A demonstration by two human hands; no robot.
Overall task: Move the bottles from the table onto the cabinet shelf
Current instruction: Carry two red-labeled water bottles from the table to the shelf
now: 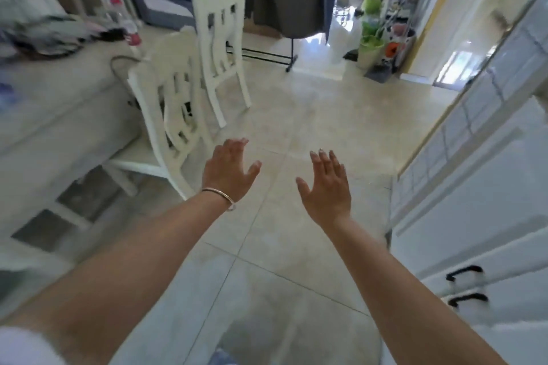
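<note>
A clear plastic bottle [126,21] with a red cap and red label stands at the far end of the white table [59,98] on the left. The white cabinet [474,187] runs along the right side. My left hand [228,170], with a bracelet on the wrist, and my right hand [326,187] are both stretched out over the tiled floor, fingers straight and spread, holding nothing. Both hands are well away from the bottle and the cabinet. The view is blurred.
Two white chairs [178,98] stand against the table's edge. Clothes and a dark cable lie on the table [44,35]. A clothes rack [281,3] and a shelf with green pots [373,38] stand at the back. The cabinet has black handles [465,272].
</note>
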